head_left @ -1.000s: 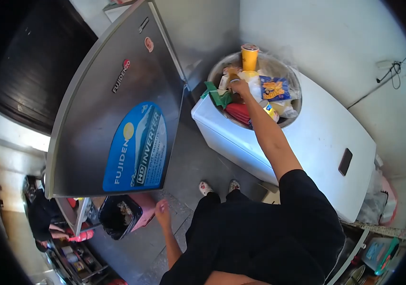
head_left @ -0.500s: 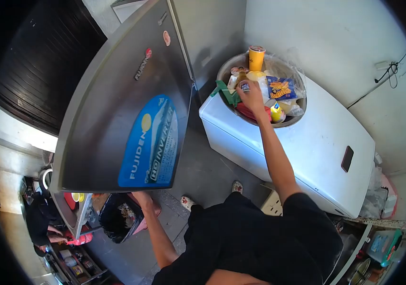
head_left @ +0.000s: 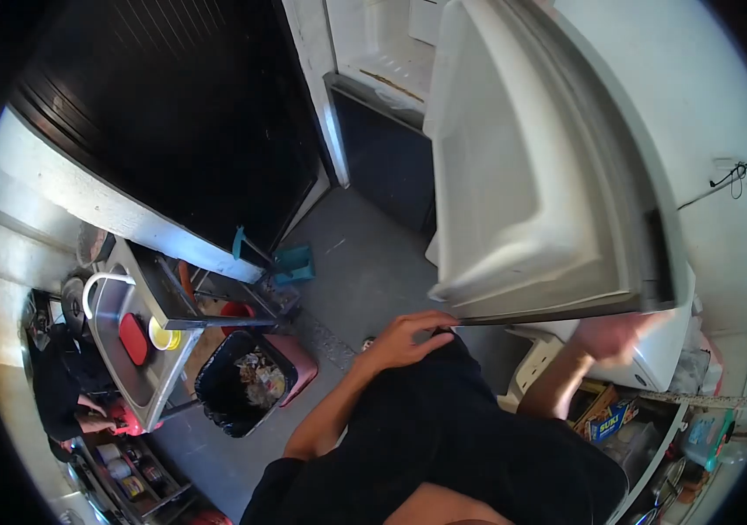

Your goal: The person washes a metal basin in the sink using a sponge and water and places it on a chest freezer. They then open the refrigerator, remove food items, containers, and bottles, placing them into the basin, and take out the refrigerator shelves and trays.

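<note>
The refrigerator door (head_left: 513, 175) stands swung wide, its pale inner side facing me. My left hand (head_left: 404, 339) is at the door's lower left corner, thumb and fingers apart, seemingly touching the edge. Close to the bottom right of the door is my right hand (head_left: 618, 339), smeared by motion; its fingers and anything in them cannot be made out. Behind the door, part of the refrigerator's white interior (head_left: 391, 61) shows at the top. The basin of food packs and bottles is hidden by the door.
A lined trash bin (head_left: 299, 372) stands left of me, beside a sink (head_left: 115, 311) with a red tray and yellow bowl. Another person's hand (head_left: 94, 424) is at far left. The white chest freezer (head_left: 666, 354) lies right, behind the door. A blue dustpan (head_left: 295, 262) is on the floor.
The refrigerator door has swung from left to right, exposing its inner side. My right hand has left the bottle in the basin and come down beside the door; my left hand has moved right.
</note>
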`<state>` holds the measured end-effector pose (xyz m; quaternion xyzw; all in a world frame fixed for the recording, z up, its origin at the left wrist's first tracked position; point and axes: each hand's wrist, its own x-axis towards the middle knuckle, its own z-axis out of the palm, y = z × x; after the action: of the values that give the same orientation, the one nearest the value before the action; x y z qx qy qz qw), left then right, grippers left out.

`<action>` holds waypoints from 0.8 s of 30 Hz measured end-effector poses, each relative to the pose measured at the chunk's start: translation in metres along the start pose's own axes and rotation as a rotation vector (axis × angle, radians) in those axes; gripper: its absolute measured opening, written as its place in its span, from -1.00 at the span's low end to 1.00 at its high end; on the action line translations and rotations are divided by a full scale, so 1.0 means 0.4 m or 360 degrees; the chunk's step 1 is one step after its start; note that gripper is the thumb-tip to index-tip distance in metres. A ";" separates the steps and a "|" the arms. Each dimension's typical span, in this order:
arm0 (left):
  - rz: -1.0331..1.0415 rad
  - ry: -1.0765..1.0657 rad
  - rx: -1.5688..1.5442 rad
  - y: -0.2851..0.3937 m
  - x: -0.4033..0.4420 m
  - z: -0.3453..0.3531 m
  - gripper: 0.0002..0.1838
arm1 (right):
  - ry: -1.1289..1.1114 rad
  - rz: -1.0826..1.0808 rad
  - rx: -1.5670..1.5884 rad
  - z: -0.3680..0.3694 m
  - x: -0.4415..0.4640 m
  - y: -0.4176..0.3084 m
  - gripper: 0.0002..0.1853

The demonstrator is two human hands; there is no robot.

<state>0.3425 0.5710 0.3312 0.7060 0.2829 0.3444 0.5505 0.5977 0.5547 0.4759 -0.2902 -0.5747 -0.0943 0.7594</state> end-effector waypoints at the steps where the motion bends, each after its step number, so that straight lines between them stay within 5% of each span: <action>1: 0.0030 -0.0222 0.0047 -0.003 0.003 -0.025 -0.78 | -0.0037 -0.0231 0.0059 0.025 0.048 -0.028 -0.24; 6: -0.0018 -0.0225 0.0019 -0.070 0.058 -0.157 -0.79 | -0.0169 -0.0511 -0.0989 0.087 0.163 -0.072 -0.28; 8: -0.0035 -0.0156 0.0026 -0.096 0.101 -0.226 -0.79 | -0.0271 -0.0407 -0.0565 0.081 0.157 -0.036 -0.44; 12: 0.0020 0.0004 0.0273 -0.165 0.230 -0.386 -0.81 | -0.0480 -0.0492 -0.0691 0.034 0.160 -0.040 -0.41; 15: 0.0159 0.0064 0.0619 -0.227 0.359 -0.520 -0.76 | -0.0239 -0.0439 -0.0465 0.062 0.128 -0.025 -0.41; 24: 0.0155 0.0049 0.1622 -0.499 0.931 -0.970 -0.32 | 0.0094 -0.0186 -0.0868 0.143 0.025 -0.018 -0.35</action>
<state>0.2532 1.1336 0.2631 0.8919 0.3897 0.1983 0.1155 0.5507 0.5823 0.4974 -0.4474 -0.5214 -0.2976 0.6629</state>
